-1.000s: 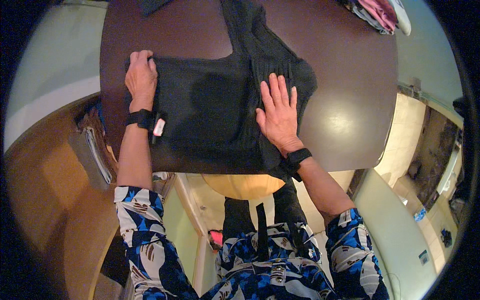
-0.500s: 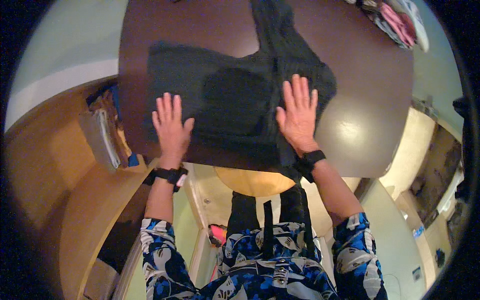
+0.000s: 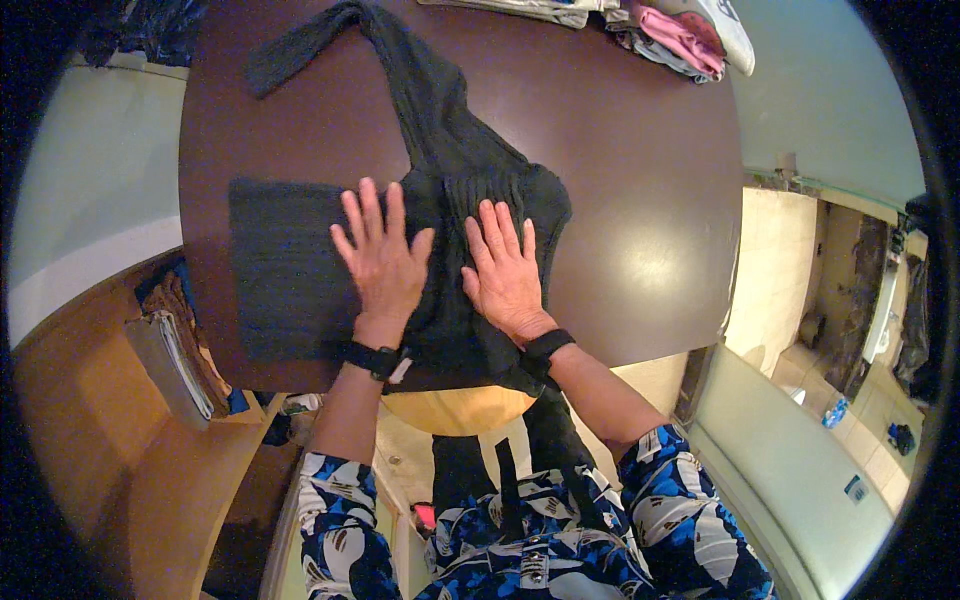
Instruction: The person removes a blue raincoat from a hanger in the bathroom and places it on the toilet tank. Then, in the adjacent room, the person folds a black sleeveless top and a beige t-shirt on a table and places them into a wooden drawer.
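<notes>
Our left hand [image 3: 385,268] has let go of the left end of the black garment [image 3: 440,288]: a second ago its fingers were curled at that end's far corner, half a second ago it lay flat nearer the table's near edge, and now it spreads, palm down, over the garment's middle. Our right hand [image 3: 505,290] is flat on the ribbed, gathered part to the right, fingers extended, just as it was. Neither hand grips anything; the two lie side by side with a narrow strip of cloth between them.

The garment's body lies from near the left edge of the table [image 3: 645,215] to about its middle, close to the near edge. With our view shifted, more of the sleeve [image 3: 412,85] shows, running toward the far edge and bending left. Folded clothes [image 3: 678,42] sit at the far right corner.

We judge that the work has moved from the garment's left end, which lies fairly flat with no hand on it, to the more rumpled middle, both palms sharing it.
</notes>
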A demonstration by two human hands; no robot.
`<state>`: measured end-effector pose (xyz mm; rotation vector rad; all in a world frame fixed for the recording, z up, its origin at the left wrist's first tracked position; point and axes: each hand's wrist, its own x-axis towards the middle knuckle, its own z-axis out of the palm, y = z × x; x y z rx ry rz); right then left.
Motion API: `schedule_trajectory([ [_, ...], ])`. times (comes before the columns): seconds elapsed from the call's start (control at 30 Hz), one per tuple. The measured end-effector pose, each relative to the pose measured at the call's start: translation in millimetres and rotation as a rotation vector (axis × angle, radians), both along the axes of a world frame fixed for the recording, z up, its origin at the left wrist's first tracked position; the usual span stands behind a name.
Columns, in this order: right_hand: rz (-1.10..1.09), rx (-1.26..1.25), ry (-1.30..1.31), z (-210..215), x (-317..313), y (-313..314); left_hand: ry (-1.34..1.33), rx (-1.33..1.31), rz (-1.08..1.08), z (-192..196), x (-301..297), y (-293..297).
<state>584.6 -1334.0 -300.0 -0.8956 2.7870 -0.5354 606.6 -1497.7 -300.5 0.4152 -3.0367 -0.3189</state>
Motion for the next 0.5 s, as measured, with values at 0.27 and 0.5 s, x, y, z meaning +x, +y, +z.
schedule_trajectory([
  [0.27, -0.021, -0.029, -0.054, 4.6, 4.0, -7.6, -0.075, -0.012, 0.024, -5.8, -5.3, 16.1],
  [0.5, -0.004, -0.267, 0.076, 35.2, -18.0, -4.5, -0.122, 0.032, 0.041, -0.7, -0.3, 8.2],
])
